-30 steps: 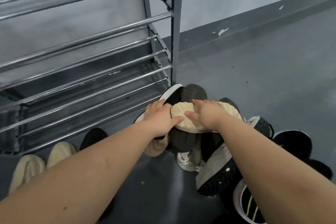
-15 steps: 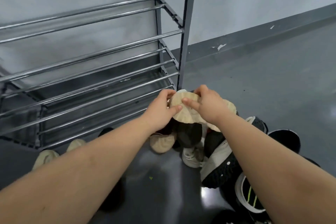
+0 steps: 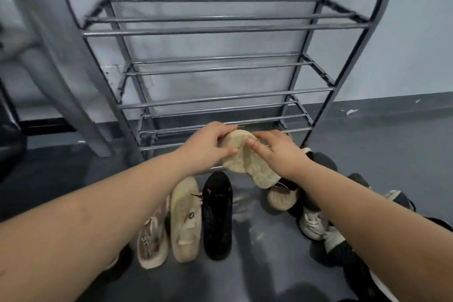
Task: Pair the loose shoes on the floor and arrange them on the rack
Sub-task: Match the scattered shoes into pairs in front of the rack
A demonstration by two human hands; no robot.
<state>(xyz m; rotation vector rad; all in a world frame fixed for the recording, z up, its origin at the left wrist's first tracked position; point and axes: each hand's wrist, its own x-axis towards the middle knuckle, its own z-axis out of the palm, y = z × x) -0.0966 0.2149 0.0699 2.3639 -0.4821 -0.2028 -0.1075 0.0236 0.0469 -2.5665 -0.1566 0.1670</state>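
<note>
A beige shoe (image 3: 241,158) is lifted sole-up in front of the lowest bars of the metal shoe rack (image 3: 220,66). My left hand (image 3: 208,146) grips its toe end, thumb on the sole. My right hand (image 3: 278,152) holds its right side, fingers spread over the sole. On the floor below, side by side, lie a beige laced sneaker (image 3: 153,240), a cream sneaker (image 3: 185,219) and a black sneaker (image 3: 217,216). Another beige shoe (image 3: 282,198) sits under the lifted one. The rack's shelves hold no shoes.
A heap of dark and white shoes (image 3: 326,225) lies on the grey floor at the right, partly hidden by my right forearm. A grey plastic chair leg (image 3: 71,95) stands left of the rack. A wall with a dark skirting runs behind.
Both hands have lifted the beige shoe off the heap and carried it up toward the rack front. The view has swung left and up, showing the whole rack and the three lined-up shoes.
</note>
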